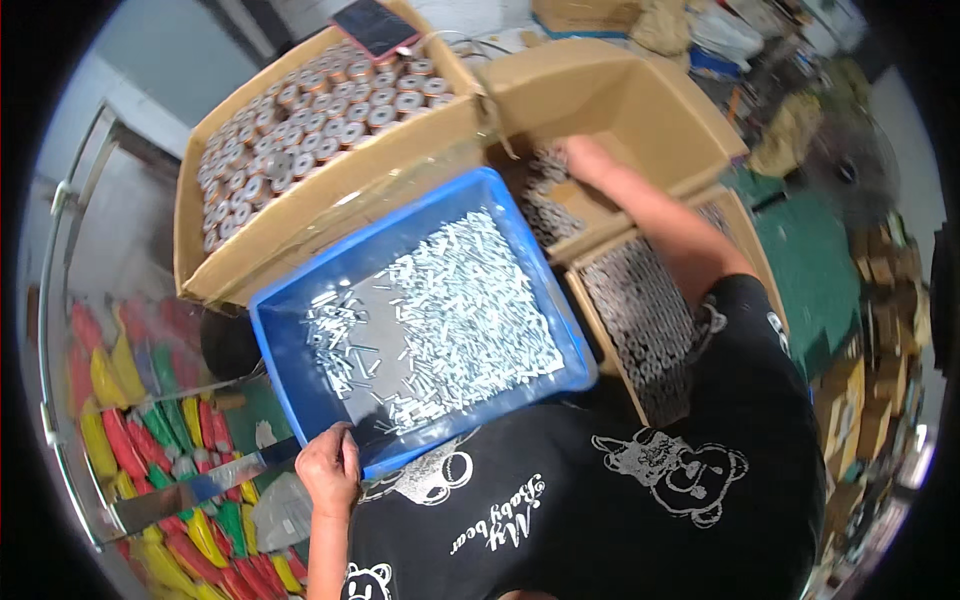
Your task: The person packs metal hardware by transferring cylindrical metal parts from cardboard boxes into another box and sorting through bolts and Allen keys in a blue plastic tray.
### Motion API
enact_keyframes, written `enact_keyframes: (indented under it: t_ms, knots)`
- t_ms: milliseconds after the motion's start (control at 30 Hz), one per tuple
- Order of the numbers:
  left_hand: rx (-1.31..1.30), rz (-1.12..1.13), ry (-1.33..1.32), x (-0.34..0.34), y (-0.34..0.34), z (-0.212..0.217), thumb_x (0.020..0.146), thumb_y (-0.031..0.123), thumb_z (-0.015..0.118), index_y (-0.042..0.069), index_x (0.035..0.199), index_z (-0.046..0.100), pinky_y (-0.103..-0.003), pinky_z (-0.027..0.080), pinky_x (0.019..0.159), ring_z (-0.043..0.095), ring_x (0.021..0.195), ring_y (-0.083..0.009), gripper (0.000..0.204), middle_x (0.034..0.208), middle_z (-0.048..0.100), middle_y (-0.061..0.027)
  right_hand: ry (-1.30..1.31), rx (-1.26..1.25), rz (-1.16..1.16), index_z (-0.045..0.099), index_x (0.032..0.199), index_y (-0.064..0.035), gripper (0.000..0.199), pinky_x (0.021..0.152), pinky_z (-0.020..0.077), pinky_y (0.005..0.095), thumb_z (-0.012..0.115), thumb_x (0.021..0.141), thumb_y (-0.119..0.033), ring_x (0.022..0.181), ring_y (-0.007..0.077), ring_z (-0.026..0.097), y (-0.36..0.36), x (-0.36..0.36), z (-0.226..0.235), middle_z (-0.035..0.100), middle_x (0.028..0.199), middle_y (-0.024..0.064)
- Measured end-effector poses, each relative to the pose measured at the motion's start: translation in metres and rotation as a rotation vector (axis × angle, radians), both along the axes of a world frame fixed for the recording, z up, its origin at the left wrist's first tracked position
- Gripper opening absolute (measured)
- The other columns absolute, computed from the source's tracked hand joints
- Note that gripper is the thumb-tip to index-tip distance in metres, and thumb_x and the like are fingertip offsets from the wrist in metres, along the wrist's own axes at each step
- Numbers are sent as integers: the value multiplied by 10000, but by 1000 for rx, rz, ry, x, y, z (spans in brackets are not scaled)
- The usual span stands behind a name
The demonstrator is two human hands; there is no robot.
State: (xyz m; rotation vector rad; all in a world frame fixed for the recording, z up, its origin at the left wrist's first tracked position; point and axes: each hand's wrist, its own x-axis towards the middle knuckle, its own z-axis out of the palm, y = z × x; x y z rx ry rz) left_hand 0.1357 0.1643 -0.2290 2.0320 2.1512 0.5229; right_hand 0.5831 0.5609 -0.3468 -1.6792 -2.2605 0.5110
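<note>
Two hands work at once. Left hand [330, 468] grasps the near left corner of the blue bin [290, 375], which holds small silvery pins [455, 305]. Right hand [583, 157] reaches into a cardboard box [640, 105]; its fingers are hidden among grey metal parts [540, 190], so its grip cannot be told. Behind the bin's far edge, a second carton [300, 215] holds copper-wound coils [320, 115].
</note>
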Motion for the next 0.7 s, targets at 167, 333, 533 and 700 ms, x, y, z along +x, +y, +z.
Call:
enact_keyframes:
  t_ms: [167,333,533,700]
  knots:
    - [-1,-79,56,-1,5,2,773,71,649,57,866,685,-379,517,593,648,616,-276,101,675,638,-102,-325,-36,3,696,1000,-48,298,857,517,486,534,865,-258,984,385,651,66,-25,-175,678,1025,226]
    - [-16,-60,24,-2,13,10,756,65,665,53,867,679,-362,510,566,641,602,-260,113,662,627,-91,-185,-292,-76,661,1097,6,397,916,481,481,465,908,-282,1066,431,611,72,15,-229,642,1098,285]
    - [-7,-50,38,1,10,4,768,78,650,61,873,692,-360,519,569,656,606,-263,115,680,655,-92,-65,-355,-178,653,1100,21,430,914,479,480,454,925,-317,1081,435,603,73,-12,-215,633,1118,295]
    - [11,-66,-1,-2,5,7,786,99,659,69,876,702,-366,521,570,664,622,-260,104,715,677,-92,-47,-302,-209,674,1031,40,317,876,504,463,488,920,-191,1039,435,625,105,3,-248,659,1013,300]
